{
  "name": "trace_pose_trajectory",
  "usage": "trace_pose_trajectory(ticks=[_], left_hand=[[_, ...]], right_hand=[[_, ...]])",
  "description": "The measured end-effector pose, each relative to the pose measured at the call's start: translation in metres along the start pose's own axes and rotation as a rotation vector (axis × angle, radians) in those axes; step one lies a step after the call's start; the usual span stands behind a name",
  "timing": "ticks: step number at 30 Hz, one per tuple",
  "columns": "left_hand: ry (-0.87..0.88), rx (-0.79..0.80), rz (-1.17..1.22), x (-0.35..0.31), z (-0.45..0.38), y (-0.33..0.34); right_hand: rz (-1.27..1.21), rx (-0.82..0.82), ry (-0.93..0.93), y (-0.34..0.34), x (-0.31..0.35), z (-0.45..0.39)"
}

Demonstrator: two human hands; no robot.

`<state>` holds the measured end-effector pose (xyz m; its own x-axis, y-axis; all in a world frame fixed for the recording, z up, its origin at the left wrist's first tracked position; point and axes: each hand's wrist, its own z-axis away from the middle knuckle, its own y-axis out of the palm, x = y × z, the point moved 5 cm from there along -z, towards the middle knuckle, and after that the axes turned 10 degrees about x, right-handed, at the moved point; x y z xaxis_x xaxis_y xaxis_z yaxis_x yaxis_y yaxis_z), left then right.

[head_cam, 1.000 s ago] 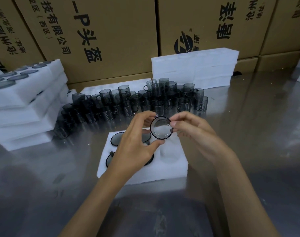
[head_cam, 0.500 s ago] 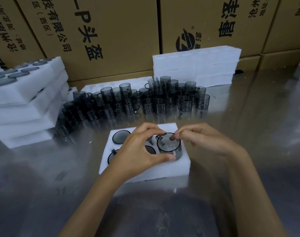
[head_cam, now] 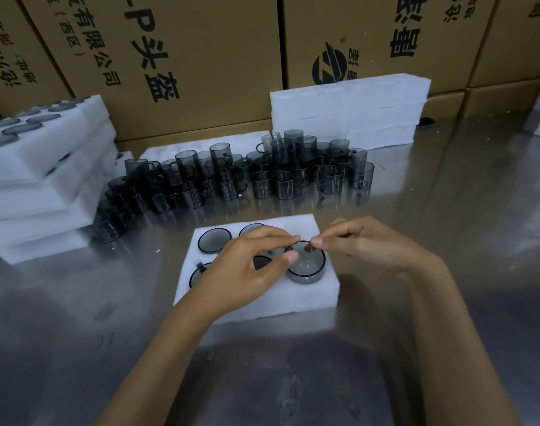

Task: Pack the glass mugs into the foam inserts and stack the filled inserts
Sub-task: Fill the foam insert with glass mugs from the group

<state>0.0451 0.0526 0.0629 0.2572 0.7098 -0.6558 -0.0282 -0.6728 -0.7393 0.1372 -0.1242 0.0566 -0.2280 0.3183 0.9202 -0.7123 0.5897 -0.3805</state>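
Observation:
A white foam insert [head_cam: 308, 299] lies on the metal table in front of me. A smoky glass mug [head_cam: 307, 265] sits partly sunk in its front-right hole, rim up. My left hand [head_cam: 247, 265] pinches the mug's left rim between thumb and forefinger. My right hand [head_cam: 370, 244] pinches the far rim with its fingertips. Another mug [head_cam: 214, 240] fills the back-left hole, and more holes with mugs are partly hidden under my left hand.
Several loose glass mugs [head_cam: 281, 179] stand in a row behind the insert. A stack of filled inserts [head_cam: 32, 179] rises at the left. Empty foam inserts [head_cam: 348, 112] are stacked at the back right, against large cartons [head_cam: 201, 56].
Both hands brought the mug down from the air, turned it rim up and lowered it into the front-right hole, where it now sits deeper.

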Motion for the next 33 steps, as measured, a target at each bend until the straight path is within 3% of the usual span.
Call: trace_pose_trajectory(ticks=[6,12,17,23,29,31,33], left_hand=[[-0.086,0.051,-0.281,0.008,-0.002,0.008],[-0.130,0.019,-0.174,0.007,-0.002,0.004],[-0.155,-0.125,0.123,0.012,-0.017,-0.026],[-0.331,-0.053,-0.066,0.048,-0.109,-0.069],[-0.465,0.179,-0.187,0.076,-0.187,-0.041],[-0.493,0.164,-0.165,0.084,-0.193,-0.027],[-0.462,0.049,-0.159,0.090,-0.194,-0.021]], right_hand=[[0.097,-0.023,0.080,0.000,-0.013,-0.008],[-0.138,0.018,0.080,0.003,-0.027,-0.016],[-0.369,-0.183,0.026,0.010,-0.037,-0.025],[-0.393,-0.184,0.032,0.019,-0.034,-0.036],[-0.451,-0.224,0.039,0.012,-0.035,-0.042],[-0.460,-0.220,0.032,0.009,-0.036,-0.042],[-0.464,-0.216,0.029,0.009,-0.038,-0.043]])
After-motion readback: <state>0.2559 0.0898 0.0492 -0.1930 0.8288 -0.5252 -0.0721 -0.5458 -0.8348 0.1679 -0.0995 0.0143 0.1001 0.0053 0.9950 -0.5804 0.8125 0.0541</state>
